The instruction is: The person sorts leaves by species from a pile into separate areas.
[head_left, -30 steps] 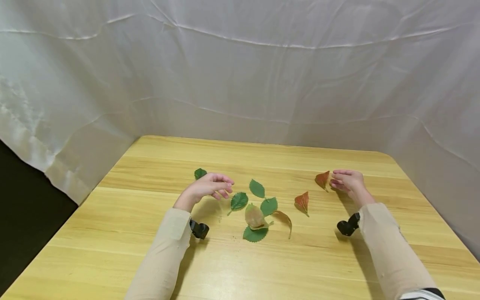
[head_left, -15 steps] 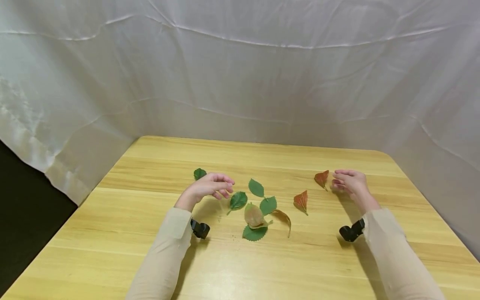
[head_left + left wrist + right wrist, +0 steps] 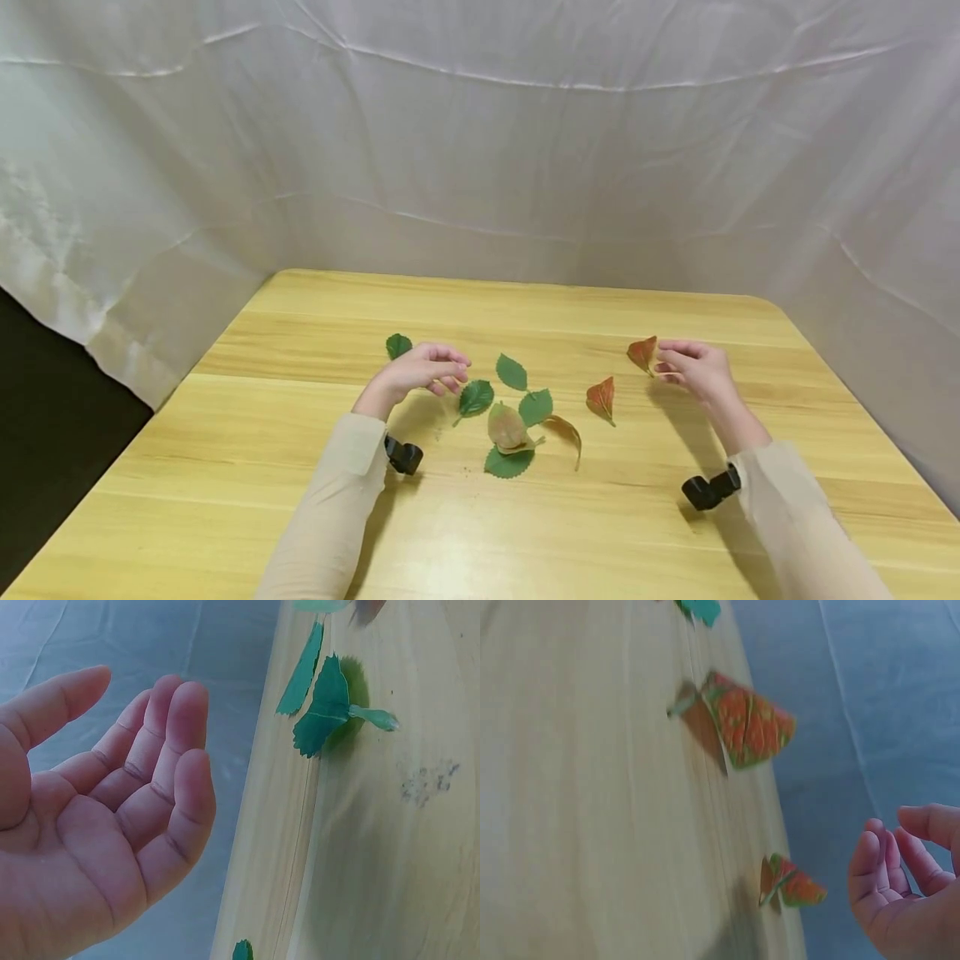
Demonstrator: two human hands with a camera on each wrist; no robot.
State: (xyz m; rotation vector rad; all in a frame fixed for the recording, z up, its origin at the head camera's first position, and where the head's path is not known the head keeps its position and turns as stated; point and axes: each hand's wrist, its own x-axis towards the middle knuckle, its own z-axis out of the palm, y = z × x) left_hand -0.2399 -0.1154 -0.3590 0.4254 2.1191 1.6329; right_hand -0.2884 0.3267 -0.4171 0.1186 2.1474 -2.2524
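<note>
My left hand hovers over the left of the table, fingers loosely bent and holding nothing, as the left wrist view also shows. Just right of its fingertips lies a dark green leaf; another green leaf is partly hidden behind the hand. My right hand is at the far right, its fingertips right beside a red-orange leaf. In the right wrist view the fingers are loosely bent with nothing between them. A second red-orange leaf lies nearer the middle, slightly folded, its stem toward me.
In the middle lie green leaves and a green leaf under a brownish-pink leaf. A curled brown leaf is beside them. The wooden table ends at a pale curtain.
My right hand has moved slightly left, its fingertips closer to the far red-orange leaf, and its wrist has come lower in view. The left hand has hardly moved, and the leaves lie as before.
</note>
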